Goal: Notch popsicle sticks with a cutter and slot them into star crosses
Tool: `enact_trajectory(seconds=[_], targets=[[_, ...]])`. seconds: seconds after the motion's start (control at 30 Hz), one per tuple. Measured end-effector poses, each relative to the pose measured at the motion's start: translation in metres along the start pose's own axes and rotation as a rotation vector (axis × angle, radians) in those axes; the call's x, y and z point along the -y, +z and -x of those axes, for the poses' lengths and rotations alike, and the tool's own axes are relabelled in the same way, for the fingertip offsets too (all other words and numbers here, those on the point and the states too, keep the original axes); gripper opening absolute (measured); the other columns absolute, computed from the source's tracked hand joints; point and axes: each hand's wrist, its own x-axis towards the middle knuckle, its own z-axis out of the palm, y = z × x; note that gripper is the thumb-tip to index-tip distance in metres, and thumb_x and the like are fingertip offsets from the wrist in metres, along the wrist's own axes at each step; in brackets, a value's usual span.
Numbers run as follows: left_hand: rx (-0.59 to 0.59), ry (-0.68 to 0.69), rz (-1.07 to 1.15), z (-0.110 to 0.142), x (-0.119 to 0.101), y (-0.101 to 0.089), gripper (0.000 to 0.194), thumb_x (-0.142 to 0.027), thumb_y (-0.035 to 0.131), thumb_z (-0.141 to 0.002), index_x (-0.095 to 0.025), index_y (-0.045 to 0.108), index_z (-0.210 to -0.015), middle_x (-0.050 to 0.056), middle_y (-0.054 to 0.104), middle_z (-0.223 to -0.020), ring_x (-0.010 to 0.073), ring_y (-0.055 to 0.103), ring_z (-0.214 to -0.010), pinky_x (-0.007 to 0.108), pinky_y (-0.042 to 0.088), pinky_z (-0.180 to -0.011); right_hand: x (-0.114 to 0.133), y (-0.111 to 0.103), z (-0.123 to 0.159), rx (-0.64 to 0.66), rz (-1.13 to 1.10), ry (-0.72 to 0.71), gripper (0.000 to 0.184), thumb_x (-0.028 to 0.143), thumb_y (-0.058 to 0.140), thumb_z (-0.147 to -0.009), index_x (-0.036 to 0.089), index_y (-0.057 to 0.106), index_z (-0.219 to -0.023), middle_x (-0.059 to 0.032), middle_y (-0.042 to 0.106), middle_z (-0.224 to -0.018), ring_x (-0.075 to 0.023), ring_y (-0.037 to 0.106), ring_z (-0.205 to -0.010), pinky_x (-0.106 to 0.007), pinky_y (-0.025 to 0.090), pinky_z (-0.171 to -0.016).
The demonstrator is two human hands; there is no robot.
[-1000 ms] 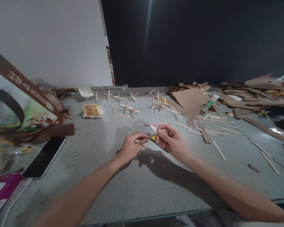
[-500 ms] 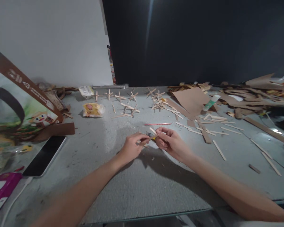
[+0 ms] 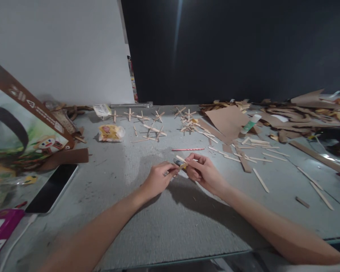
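My left hand (image 3: pixel 159 176) is closed in a pinch, its fingertips on the end of a thin wooden piece that looks like a craft stick. Just to its right, my right hand (image 3: pixel 205 172) is also closed, and a pale wooden craft stick (image 3: pixel 181 159) pokes out past its fingers. Between the hands shows a small grey and yellow object (image 3: pixel 178 163); its kind is hard to make out, and fingers cover part of it. Beyond them a reddish pencil-like stick (image 3: pixel 188 149) lies flat. Farther back are several star-shaped pieces of crossed sticks (image 3: pixel 158 116).
Loose craft sticks (image 3: pixel 261 180) lie scattered to the right, near brown cardboard (image 3: pixel 226 122) and a green-and-white glue stick (image 3: pixel 251 124). On the left are a phone (image 3: pixel 52 189), a purple device (image 3: pixel 4 230) with a white cable, a yellow packet (image 3: pixel 111 133) and a printed bag (image 3: pixel 45 121).
Both hands remain close together, with slight finger movement. The pale stick in my right hand has shifted a little to the left and tilts flatter.
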Motion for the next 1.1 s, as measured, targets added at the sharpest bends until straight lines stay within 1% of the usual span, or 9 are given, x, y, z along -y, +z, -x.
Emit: enact_trajectory(seconds=[0.1,0.23,0.33,0.43,0.53,0.6,0.83,0.97,1.1], targets=[[0.006,-0.038,0.018,-0.001,-0.003,0.001,0.019,-0.031,0.065,-0.098,-0.018,0.078,-0.095,0.007,0.080,-0.086,0.0191,0.072,-0.078,0.031,0.056,-0.080,-0.004,0.002,0.000,-0.019,-0.015,-0.021,0.042,0.052,0.086,-0.082,0.023,0.056,-0.082,0.0106,0.043,-0.047,-0.0057,0.025,-0.042,-0.023,0.016,-0.044],[0.011,-0.070,0.011,-0.002,-0.006,0.002,0.020,-0.031,0.063,-0.098,-0.019,0.078,-0.094,0.007,0.080,-0.086,0.0191,0.073,-0.079,0.030,0.055,-0.078,-0.011,0.004,-0.002,-0.122,0.061,-0.145,0.044,0.058,0.083,-0.083,0.026,0.056,-0.096,0.0114,0.047,-0.050,-0.0069,0.029,-0.042,-0.022,0.018,-0.043],[0.002,-0.061,0.021,-0.002,-0.007,0.003,0.020,-0.030,0.062,-0.098,-0.018,0.077,-0.092,0.006,0.080,-0.085,0.0189,0.073,-0.078,0.029,0.054,-0.078,-0.013,0.003,-0.004,-0.150,0.160,-0.191,0.044,0.061,0.080,-0.084,0.026,0.055,-0.091,0.0105,0.049,-0.051,-0.0064,0.029,-0.041,-0.022,0.020,-0.042],[-0.007,-0.064,0.030,-0.001,-0.007,0.002,0.020,-0.031,0.063,-0.098,-0.019,0.077,-0.092,0.006,0.080,-0.084,0.0190,0.074,-0.079,0.029,0.055,-0.078,-0.014,0.004,-0.004,-0.169,0.198,-0.240,0.044,0.061,0.079,-0.085,0.024,0.055,-0.082,0.0071,0.055,-0.057,-0.0067,0.036,-0.042,-0.023,0.027,-0.043],[-0.030,-0.077,0.026,-0.001,-0.007,0.002,0.023,-0.035,0.063,-0.098,-0.019,0.078,-0.093,0.006,0.080,-0.085,0.0193,0.074,-0.079,0.030,0.055,-0.078,-0.014,0.005,-0.003,-0.154,0.194,-0.282,0.041,0.059,0.078,-0.087,0.023,0.058,-0.085,0.0050,0.059,-0.064,-0.0076,0.042,-0.048,-0.024,0.032,-0.048],[-0.043,-0.086,0.032,-0.001,-0.007,0.002,0.025,-0.038,0.064,-0.098,-0.019,0.078,-0.092,0.007,0.080,-0.086,0.0196,0.074,-0.079,0.030,0.055,-0.078,-0.015,0.006,-0.003,-0.134,0.191,-0.295,0.039,0.058,0.078,-0.088,0.023,0.061,-0.087,0.0052,0.057,-0.064,-0.0078,0.041,-0.050,-0.024,0.032,-0.050],[-0.013,-0.187,0.127,0.000,-0.007,0.007,0.029,-0.042,0.064,-0.095,-0.017,0.077,-0.090,0.007,0.080,-0.082,0.0194,0.072,-0.075,0.029,0.054,-0.072,-0.013,-0.001,-0.006,-0.093,0.213,-0.226,0.043,0.062,0.078,-0.086,0.022,0.060,-0.087,0.0065,0.054,-0.056,-0.0078,0.037,-0.047,-0.025,0.025,-0.048],[-0.022,-0.195,0.144,0.000,-0.009,0.007,0.026,-0.039,0.064,-0.094,-0.018,0.077,-0.089,0.006,0.080,-0.082,0.0195,0.072,-0.074,0.029,0.054,-0.072,-0.008,-0.003,-0.007,-0.058,0.219,-0.179,0.045,0.063,0.079,-0.085,0.022,0.059,-0.084,0.0088,0.047,-0.051,-0.0071,0.032,-0.044,-0.025,0.020,-0.045],[-0.028,-0.186,0.148,0.000,-0.009,0.007,0.026,-0.040,0.065,-0.095,-0.018,0.078,-0.090,0.007,0.081,-0.083,0.0199,0.073,-0.076,0.030,0.056,-0.074,0.007,-0.006,-0.007,-0.030,0.339,-0.158,0.048,0.067,0.077,-0.085,0.022,0.059,-0.084,0.0090,0.046,-0.048,-0.0076,0.033,-0.042,-0.024,0.021,-0.044]])
